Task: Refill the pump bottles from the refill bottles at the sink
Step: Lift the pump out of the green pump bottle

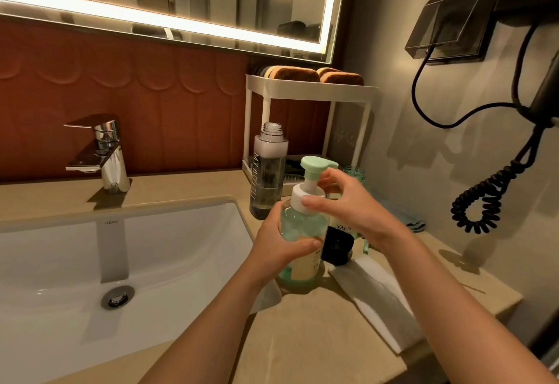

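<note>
A green pump bottle with a white collar and a mint pump head stands on the counter right of the sink. My left hand grips its body from the left. My right hand holds the white collar with fingers curled around it. Behind it stands a tall clear bottle marked MY BOTTLE, uncapped, with foam near its neck. A dark bottle labelled YAPIN sits just right of the pump bottle, partly hidden by my right hand.
The white sink basin and chrome faucet lie to the left. A white two-tier rack with brown sponges stands at the back. A white cloth lies on the counter; a coiled hairdryer cord hangs on the right wall.
</note>
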Motion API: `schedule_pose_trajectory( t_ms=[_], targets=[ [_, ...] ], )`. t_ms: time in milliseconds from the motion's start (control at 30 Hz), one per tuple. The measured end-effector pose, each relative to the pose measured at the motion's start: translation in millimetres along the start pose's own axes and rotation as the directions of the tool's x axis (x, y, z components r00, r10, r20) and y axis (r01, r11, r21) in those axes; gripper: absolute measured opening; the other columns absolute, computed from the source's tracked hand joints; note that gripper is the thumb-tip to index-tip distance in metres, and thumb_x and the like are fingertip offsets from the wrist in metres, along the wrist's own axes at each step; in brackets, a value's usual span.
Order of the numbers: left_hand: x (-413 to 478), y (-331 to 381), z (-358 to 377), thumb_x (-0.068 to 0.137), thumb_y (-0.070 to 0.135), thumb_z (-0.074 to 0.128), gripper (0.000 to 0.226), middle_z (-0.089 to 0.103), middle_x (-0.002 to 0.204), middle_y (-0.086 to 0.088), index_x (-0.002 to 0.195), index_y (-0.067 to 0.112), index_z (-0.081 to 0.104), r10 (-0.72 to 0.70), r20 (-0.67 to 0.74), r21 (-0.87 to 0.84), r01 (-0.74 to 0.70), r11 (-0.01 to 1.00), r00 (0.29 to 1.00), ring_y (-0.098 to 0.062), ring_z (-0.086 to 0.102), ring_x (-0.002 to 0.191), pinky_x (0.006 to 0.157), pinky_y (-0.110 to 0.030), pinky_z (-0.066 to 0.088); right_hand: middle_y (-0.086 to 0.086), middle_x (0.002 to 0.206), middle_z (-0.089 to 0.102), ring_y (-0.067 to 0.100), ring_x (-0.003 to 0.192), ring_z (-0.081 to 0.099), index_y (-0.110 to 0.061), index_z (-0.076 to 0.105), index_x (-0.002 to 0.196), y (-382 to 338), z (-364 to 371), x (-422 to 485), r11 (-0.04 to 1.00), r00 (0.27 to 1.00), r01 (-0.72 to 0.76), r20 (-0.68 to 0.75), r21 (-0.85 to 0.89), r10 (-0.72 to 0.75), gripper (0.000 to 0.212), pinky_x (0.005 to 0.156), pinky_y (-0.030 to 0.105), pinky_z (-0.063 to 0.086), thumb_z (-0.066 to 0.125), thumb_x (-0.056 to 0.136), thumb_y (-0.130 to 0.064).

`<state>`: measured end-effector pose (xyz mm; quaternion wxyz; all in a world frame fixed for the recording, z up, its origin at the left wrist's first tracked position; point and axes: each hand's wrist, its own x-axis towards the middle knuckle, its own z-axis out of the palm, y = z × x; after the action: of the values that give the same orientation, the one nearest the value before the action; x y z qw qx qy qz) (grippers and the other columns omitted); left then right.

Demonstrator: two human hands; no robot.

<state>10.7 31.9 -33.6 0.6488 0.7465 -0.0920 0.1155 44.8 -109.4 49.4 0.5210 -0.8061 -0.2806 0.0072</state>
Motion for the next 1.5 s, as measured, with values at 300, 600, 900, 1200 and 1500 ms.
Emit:
schedule_pose_trajectory(
  t_ms=[300,600,900,1200,1500],
  targets=[
    [-2.3,0.4,2.5,0.063,0.037,0.077,0.075,0.054,0.12,0.008,0.127,0.029,0.038,0.011,-0.041,-0.037,-0.013,0.999,0.999,-0.01,0.054,0.109,0.077,-0.017,0.046,-0.015,0.121,0.057,-0.003,0.111,0.054,-0.029,0.045,0.132,1.2,-6.8,-14.2,0.981,0.997,-0.027,0.082,0.193,0.011,0.053,0.082,0.013,0.046,0.065,0.084,-0.019],
    [-1.0,0.0,5.8,0.072,0.01,0.076,0.058,0.056,0.108,0.012,0.111,0.034,0.042,0.041,-0.072,-0.021,-0.043,0.999,0.997,-0.008,0.056,0.102,0.072,-0.015,0.045,-0.006,0.109,0.058,0.013,0.101,0.056,-0.027,0.045,0.116,-8.5,37.4,-7.1,0.995,0.953,-0.031,-0.302,-0.098,-0.001,0.059,0.082,0.031,0.049,0.08,0.069,-0.029],
    [1.5,-1.8,5.3,0.068,0.019,0.082,0.067,0.058,0.113,0.011,0.122,0.026,0.043,0.058,-0.061,-0.056,-0.062,0.997,0.996,-0.007,0.057,0.105,0.071,-0.014,0.05,-0.002,0.123,0.039,0.017,0.115,0.045,-0.027,0.04,0.123,-9.6,29.6,-9.0,0.988,0.983,-0.088,-0.172,-0.126,0.066,0.065,0.091,0.033,0.044,0.077,0.069,-0.031],
    [0.5,-0.3,4.2,0.074,0.017,0.076,0.061,0.053,0.109,0.014,0.12,0.031,0.039,0.037,-0.056,-0.047,-0.04,0.998,0.998,-0.007,0.053,0.1,0.07,-0.015,0.042,-0.009,0.1,0.065,0.01,0.094,0.061,-0.025,0.053,0.117,-15.1,25.5,-10.2,0.998,0.978,-0.006,-0.207,0.068,0.02,0.053,0.08,0.027,0.051,0.078,0.071,-0.014],
    [-0.6,-0.5,6.0,0.072,0.017,0.078,0.062,0.054,0.11,0.012,0.118,0.032,0.039,0.051,-0.06,-0.029,-0.053,0.998,0.997,-0.009,0.054,0.102,0.068,-0.014,0.046,-0.004,0.111,0.046,0.012,0.102,0.047,-0.026,0.044,0.108,-11.5,32.6,-6.8,0.943,0.94,-0.1,-0.341,-0.316,-0.014,0.059,0.081,0.028,0.043,0.08,0.064,-0.044]
  ],
)
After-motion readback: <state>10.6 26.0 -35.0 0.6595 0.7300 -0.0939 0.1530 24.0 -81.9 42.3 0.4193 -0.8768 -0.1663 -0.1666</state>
